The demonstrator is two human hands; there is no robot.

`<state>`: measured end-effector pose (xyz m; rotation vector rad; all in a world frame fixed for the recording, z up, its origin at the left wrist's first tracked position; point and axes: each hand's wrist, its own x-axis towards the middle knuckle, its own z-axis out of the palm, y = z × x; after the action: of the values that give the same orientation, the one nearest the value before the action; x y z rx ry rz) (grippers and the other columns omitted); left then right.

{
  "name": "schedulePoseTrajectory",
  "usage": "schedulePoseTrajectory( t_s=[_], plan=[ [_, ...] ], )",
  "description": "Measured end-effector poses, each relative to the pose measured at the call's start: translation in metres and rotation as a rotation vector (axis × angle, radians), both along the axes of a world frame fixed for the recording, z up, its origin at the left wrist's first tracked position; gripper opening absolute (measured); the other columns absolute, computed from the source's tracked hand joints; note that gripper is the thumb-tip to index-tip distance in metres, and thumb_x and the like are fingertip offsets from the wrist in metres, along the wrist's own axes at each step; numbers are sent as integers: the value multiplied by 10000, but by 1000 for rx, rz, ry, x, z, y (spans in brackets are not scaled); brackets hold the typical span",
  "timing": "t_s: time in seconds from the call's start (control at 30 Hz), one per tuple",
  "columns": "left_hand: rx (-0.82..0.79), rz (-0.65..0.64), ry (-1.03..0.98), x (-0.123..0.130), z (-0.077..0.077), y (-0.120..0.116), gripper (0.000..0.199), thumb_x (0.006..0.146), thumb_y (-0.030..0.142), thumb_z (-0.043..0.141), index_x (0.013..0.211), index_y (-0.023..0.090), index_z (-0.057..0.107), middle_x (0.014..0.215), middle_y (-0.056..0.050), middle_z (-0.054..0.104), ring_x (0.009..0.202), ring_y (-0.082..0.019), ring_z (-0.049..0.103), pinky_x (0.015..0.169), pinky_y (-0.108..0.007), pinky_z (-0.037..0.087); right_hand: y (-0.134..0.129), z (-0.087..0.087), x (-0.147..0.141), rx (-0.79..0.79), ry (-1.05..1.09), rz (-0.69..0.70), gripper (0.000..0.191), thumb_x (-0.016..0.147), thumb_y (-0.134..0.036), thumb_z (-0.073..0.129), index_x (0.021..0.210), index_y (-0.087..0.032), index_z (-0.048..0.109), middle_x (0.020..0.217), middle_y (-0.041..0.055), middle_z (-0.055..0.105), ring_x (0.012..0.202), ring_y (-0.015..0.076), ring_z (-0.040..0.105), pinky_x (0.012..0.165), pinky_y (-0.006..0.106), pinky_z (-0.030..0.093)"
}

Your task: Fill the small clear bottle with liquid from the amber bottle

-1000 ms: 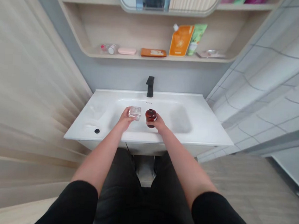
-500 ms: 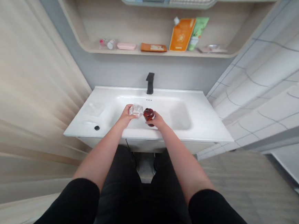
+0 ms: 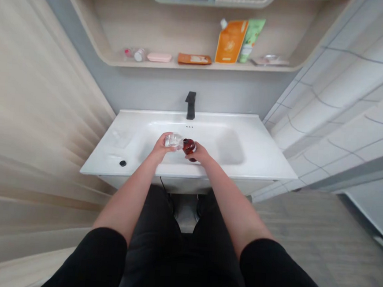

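Note:
Over the white basin (image 3: 231,149), my left hand (image 3: 160,147) is closed around a clear, see-through container (image 3: 174,141); whether it is a cup or a bottle is hard to tell. My right hand (image 3: 201,153) grips a dark amber bottle (image 3: 188,147) with a pale label partly covered by the fingers. The bottle leans left, its neck at the right side of the clear container. No stream of liquid can be made out. A small black cap (image 3: 122,163) lies on the left counter, with faint transparent plastic (image 3: 120,138) behind it.
A black faucet (image 3: 190,105) rises behind the basin. On the shelf (image 3: 118,61) above stand an orange pouch (image 3: 231,41) and a green tube (image 3: 252,40), beside an orange packet (image 3: 194,59) and a pink case (image 3: 159,57). A beige curtain (image 3: 32,104) hangs at left.
The amber bottle has tipped further left, its neck now closer to the clear container. Both hands keep their holds. The whole view has shifted slightly.

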<state>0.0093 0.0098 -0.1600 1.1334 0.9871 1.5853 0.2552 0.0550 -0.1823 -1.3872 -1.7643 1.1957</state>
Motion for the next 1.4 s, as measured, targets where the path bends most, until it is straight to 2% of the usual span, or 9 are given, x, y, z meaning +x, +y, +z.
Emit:
schedulePoseTrajectory(
  t_s=[0.23, 0.4, 0.6, 0.9, 1.07, 1.4],
  plan=[
    [-19, 12, 1, 2, 4, -2, 951, 386, 176, 1065, 1268, 259, 720, 1157, -44, 749, 1107, -307, 696, 980, -412, 550, 1, -1, 0, -2, -37, -11, 758, 524, -321, 1029, 1212, -256, 719, 1052, 10, 807, 1019, 309, 761, 1018, 473, 588],
    [-11, 23, -9, 3, 4, -1, 943, 385, 176, 1052, 1242, 271, 673, 1141, -29, 718, 1111, -299, 680, 955, -387, 536, 1, -3, 0, -17, -1, -13, 726, 541, -300, 1012, 1207, -262, 725, 1033, 6, 815, 987, 307, 768, 960, 447, 605],
    [-20, 45, -9, 3, 2, 1, 860, 381, 173, 1051, 1162, 257, 700, 1119, -23, 732, 1093, -283, 679, 990, -396, 539, 0, 0, 0, -18, -28, -16, 701, 521, -307, 1025, 1149, -264, 716, 995, 3, 804, 969, 311, 760, 940, 438, 601],
    [11, 43, 4, 1, 0, 2, 836, 392, 169, 1059, 1154, 261, 728, 1109, -18, 742, 1096, -286, 701, 1004, -413, 556, -1, 3, 0, -16, -68, -16, 643, 529, -311, 1013, 1090, -263, 702, 958, -15, 782, 962, 294, 742, 934, 409, 587],
    [3, 35, 1, 0, 0, 1, 841, 402, 180, 1045, 1175, 271, 726, 1125, -19, 750, 1092, -289, 713, 994, -419, 569, 0, 2, 0, -16, -64, 6, 651, 534, -310, 1004, 1108, -258, 702, 977, -15, 782, 957, 288, 741, 936, 403, 582],
    [15, 46, 22, -1, 0, 1, 879, 423, 202, 1051, 1249, 269, 757, 1192, -44, 762, 1205, -332, 713, 1089, -475, 561, -3, 5, 0, -10, -48, 3, 642, 524, -298, 1012, 1090, -259, 713, 935, -26, 766, 921, 282, 726, 928, 407, 580]
  ],
)
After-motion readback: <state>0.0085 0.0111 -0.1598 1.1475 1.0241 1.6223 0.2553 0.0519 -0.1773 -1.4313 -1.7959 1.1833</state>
